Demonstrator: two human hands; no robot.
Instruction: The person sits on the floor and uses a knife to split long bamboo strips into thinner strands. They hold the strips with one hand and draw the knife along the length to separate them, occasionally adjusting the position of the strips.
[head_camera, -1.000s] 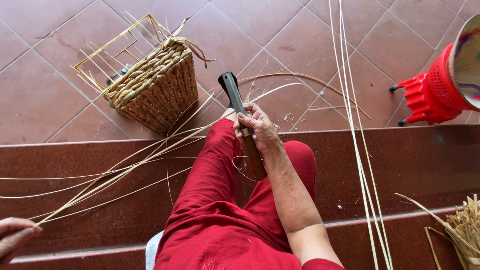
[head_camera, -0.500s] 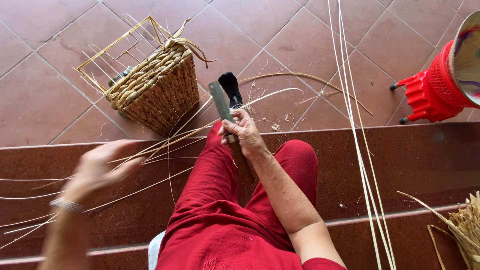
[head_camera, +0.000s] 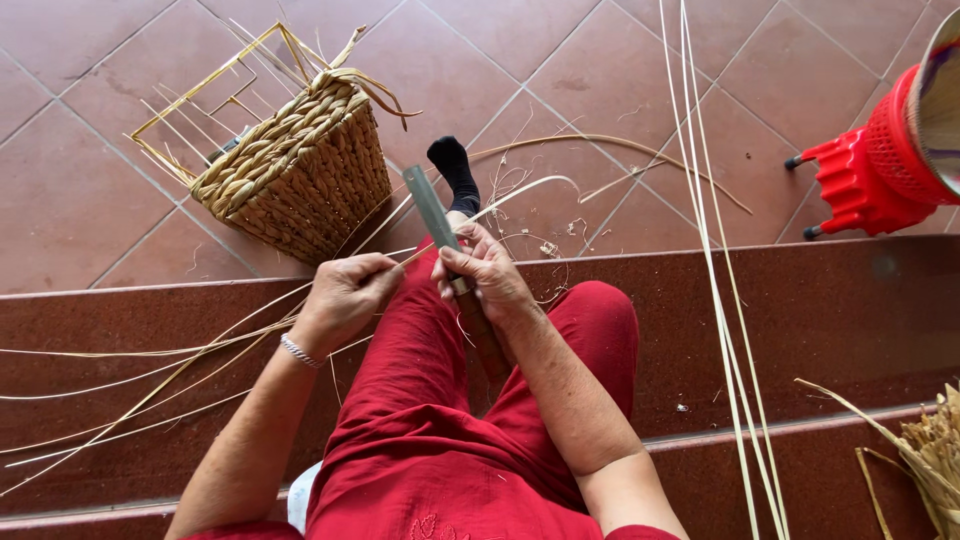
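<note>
Since half a second ago the left hand (head_camera: 345, 292) has swung in from out at the left and now sits just beside the right hand (head_camera: 487, 272) above the red-trousered knee, and the knife (head_camera: 452, 267) has tipped so that more of its flat blade shows. The left hand is closed narrowly, thumb and fingers pinching a thin cane strip (head_camera: 240, 325) that runs from between its fingertips away to the lower left, among other loose strips lying over the dark red step (head_camera: 800, 320). The strip's near end reaches right toward the knife blade, between the two hands. The right hand is wrapped tight round the knife at the join of blade and wooden handle; the blade points up and left beyond its fingers, the handle runs down along the thigh. A half-woven basket (head_camera: 300, 170) stands on the tiled floor just beyond the left hand. A red plastic stool (head_camera: 850, 170) lies well off to the right of the right hand.
</note>
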